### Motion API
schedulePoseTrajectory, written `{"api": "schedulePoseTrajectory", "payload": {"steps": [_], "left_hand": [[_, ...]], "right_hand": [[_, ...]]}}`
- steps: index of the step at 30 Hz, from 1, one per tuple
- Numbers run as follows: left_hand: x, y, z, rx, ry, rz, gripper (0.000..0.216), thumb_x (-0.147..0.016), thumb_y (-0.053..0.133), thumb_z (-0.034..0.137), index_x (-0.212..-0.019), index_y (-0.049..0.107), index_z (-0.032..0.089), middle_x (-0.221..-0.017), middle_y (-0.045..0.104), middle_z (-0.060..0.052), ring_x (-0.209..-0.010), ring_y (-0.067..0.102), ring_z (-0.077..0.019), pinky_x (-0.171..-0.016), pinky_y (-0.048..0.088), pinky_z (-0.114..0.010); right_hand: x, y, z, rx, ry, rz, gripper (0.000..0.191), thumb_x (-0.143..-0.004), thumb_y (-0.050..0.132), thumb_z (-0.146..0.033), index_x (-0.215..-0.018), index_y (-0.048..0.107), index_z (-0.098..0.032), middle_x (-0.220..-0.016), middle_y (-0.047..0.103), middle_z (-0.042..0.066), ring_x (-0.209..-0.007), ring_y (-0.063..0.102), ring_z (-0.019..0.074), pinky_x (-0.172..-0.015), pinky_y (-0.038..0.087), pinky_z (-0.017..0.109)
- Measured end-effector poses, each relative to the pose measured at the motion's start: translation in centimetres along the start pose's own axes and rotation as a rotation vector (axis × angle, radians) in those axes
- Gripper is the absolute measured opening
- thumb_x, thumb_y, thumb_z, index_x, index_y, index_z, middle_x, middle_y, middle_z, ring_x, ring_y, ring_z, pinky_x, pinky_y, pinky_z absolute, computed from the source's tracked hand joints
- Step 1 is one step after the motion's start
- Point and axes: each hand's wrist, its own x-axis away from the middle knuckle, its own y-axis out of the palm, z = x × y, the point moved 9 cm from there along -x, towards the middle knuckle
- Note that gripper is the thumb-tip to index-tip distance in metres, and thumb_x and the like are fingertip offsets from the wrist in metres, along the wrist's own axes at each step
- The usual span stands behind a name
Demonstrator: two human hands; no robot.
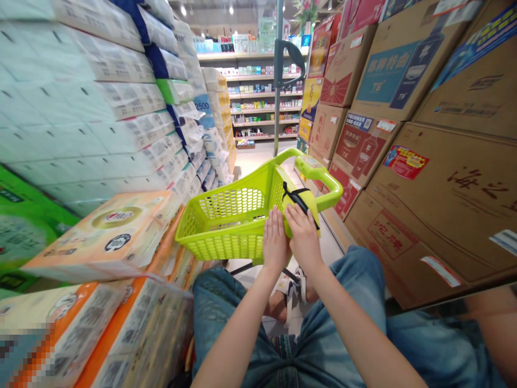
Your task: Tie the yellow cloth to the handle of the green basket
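Note:
A small lime-green shopping cart [226, 237] with a perforated basket stands in front of my knees. My left hand [276, 240] lies flat against the side of the basket near the handle end, its fingers stretched upward. Close beside it, my right hand [302, 231] rests with straight fingers on the yellow-green flap [312, 202]. A black strap [297, 200] runs across that flap, at the right fingertips. Neither hand is wrapped round anything. The cart's looped handle [333, 186] rises beyond my right hand. The palms are hidden.
Stacked tissue packs [133, 108] line the left, with an orange pack [109, 226] close by. Large cardboard cartons [436, 205] wall the right. A grey pole [277, 118] with a grip rises behind the cart. Stocked shelves [262, 94] stand ahead. Denim and skin show at the lower right.

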Motion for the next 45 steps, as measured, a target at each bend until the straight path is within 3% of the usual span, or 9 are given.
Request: {"api": "schedulePoseTrajectory", "payload": {"steps": [5, 15, 18, 25, 28, 34, 39, 41, 45], "left_hand": [[0.0, -0.1, 0.1, -0.003, 0.028, -0.015, 0.079, -0.084, 0.044, 0.012, -0.155, 0.012, 0.002, -0.163, 0.022, -0.019, -0.152, 0.013, -0.0241, -0.123, 0.026, -0.044], [0.1, 0.0, 0.1, 0.03, 0.031, -0.011, 0.086, -0.08, 0.046, 0.009, -0.155, 0.007, 0.0, -0.164, 0.017, -0.019, -0.153, 0.009, -0.0245, -0.123, 0.024, -0.043], [0.1, 0.2, 0.0, 0.028, 0.015, -0.001, 0.085, -0.081, 0.045, 0.009, -0.155, 0.006, 0.001, -0.163, 0.019, -0.019, -0.153, 0.01, -0.024, -0.123, 0.024, -0.042], [0.0, 0.2, 0.0, 0.005, 0.015, 0.01, 0.077, -0.086, 0.043, 0.012, -0.155, 0.01, 0.003, -0.162, 0.023, -0.019, -0.152, 0.014, -0.0242, -0.122, 0.027, -0.044], [0.0, 0.0, 0.0, -0.002, 0.032, 0.0, 0.076, -0.086, 0.043, 0.013, -0.155, 0.011, 0.003, -0.162, 0.025, -0.019, -0.152, 0.014, -0.0248, -0.123, 0.026, -0.045], [0.0, -0.3, 0.0, 0.045, 0.064, 0.006, 0.085, -0.08, 0.044, 0.008, -0.156, 0.005, 0.003, -0.163, 0.022, -0.019, -0.152, 0.013, -0.0243, -0.122, 0.028, -0.045], [0.0, -0.2, -0.1, 0.04, 0.049, 0.013, 0.087, -0.078, 0.046, 0.007, -0.155, 0.007, 0.002, -0.163, 0.021, -0.019, -0.153, 0.01, -0.025, -0.123, 0.027, -0.044], [0.0, -0.2, -0.1, 0.034, 0.04, 0.014, 0.086, -0.078, 0.046, 0.007, -0.155, 0.008, 0.001, -0.163, 0.02, -0.019, -0.153, 0.01, -0.0248, -0.123, 0.026, -0.044], [0.0, 0.0, 0.1, 0.026, 0.046, 0.009, 0.083, -0.08, 0.046, 0.009, -0.155, 0.011, 0.001, -0.163, 0.022, -0.019, -0.153, 0.012, -0.0244, -0.122, 0.027, -0.043]], "right_hand": [[0.3, -0.5, -0.3, -0.006, -0.113, -0.036, 0.07, -0.077, 0.038, 0.003, -0.141, 0.053, -0.021, -0.147, 0.053, 0.005, -0.143, 0.04, 0.0193, -0.122, 0.022, 0.05], [-2.4, -7.8, 9.8, 0.094, 0.097, 0.184, 0.064, -0.074, 0.04, 0.003, -0.129, 0.063, -0.02, -0.14, 0.061, 0.007, -0.139, 0.045, 0.0233, -0.121, 0.023, 0.057], [-2.6, -6.9, 8.3, 0.124, 0.13, 0.184, 0.062, -0.075, 0.04, 0.003, -0.131, 0.062, -0.013, -0.139, 0.06, 0.013, -0.14, 0.043, 0.0258, -0.12, 0.026, 0.055], [-1.8, -0.7, -0.5, 0.104, -0.018, -0.019, 0.057, -0.079, 0.041, 0.002, -0.131, 0.061, -0.011, -0.141, 0.059, 0.012, -0.139, 0.046, 0.0241, -0.12, 0.029, 0.046], [-1.4, -0.3, -1.2, 0.05, -0.098, -0.057, 0.059, -0.079, 0.041, 0.002, -0.131, 0.061, -0.016, -0.141, 0.06, 0.007, -0.139, 0.046, 0.0209, -0.121, 0.026, 0.047], [-2.6, -5.8, 6.6, 0.043, -0.031, 0.061, 0.066, -0.072, 0.041, 0.005, -0.123, 0.067, -0.028, -0.133, 0.067, 0.0, -0.133, 0.053, 0.0197, -0.123, 0.007, 0.06], [-4.0, -8.3, 11.6, 0.042, 0.097, 0.174, 0.06, -0.071, 0.043, 0.002, -0.118, 0.069, -0.023, -0.131, 0.067, 0.005, -0.132, 0.054, 0.0242, -0.119, 0.021, 0.061], [-3.9, -7.5, 10.2, 0.08, 0.107, 0.184, 0.059, -0.071, 0.043, 0.002, -0.12, 0.068, -0.019, -0.13, 0.067, 0.008, -0.132, 0.053, 0.0253, -0.118, 0.028, 0.056], [-3.1, -3.1, 3.2, 0.144, 0.013, 0.078, 0.057, -0.074, 0.042, 0.004, -0.123, 0.066, -0.01, -0.131, 0.066, 0.013, -0.131, 0.053, 0.0257, -0.118, 0.031, 0.048]]}}
